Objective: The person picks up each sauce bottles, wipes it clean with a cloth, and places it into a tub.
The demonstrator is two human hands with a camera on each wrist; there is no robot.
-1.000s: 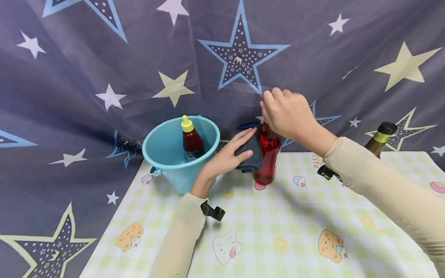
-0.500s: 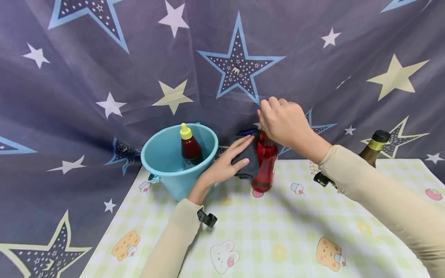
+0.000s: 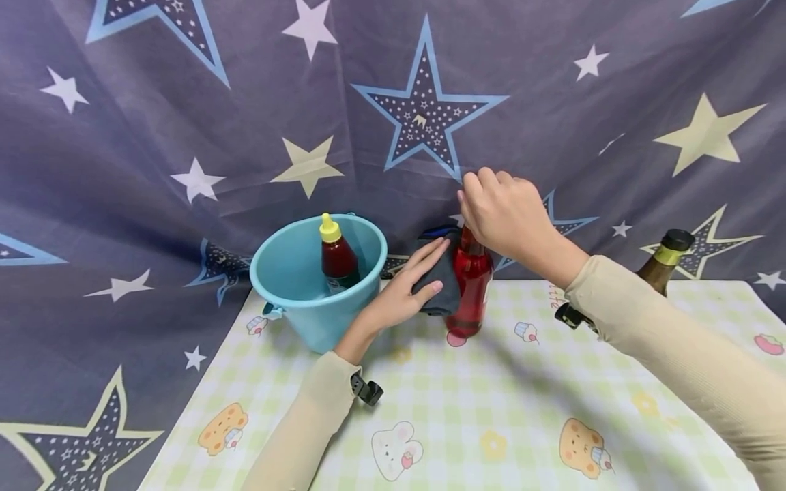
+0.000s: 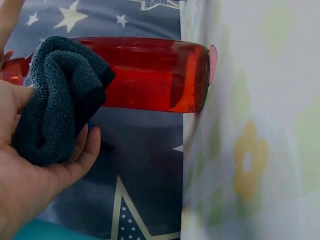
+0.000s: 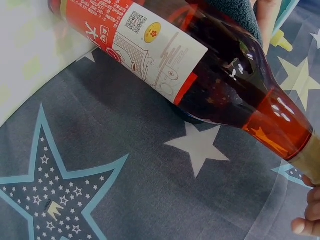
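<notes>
A bottle of red liquid stands upright on the table, a little right of the bucket. My right hand grips it at the top of the neck, over the yellowish cap band. With my left hand I hold a folded dark cloth against the bottle's left side, thumb and fingers around the fabric. A white and red label shows on the bottle's side in the right wrist view. The cloth covers part of the glass in the head view.
A light blue bucket stands left of the bottle, holding a yellow-capped sauce bottle. Behind the right forearm rises a dark-capped bottle. The checked tablecloth meets a starry curtain at the back.
The head view has shifted slightly, moving the scene a little lower in the picture. Both hands, the cloth and the red bottle keep nearly the same places relative to each other.
</notes>
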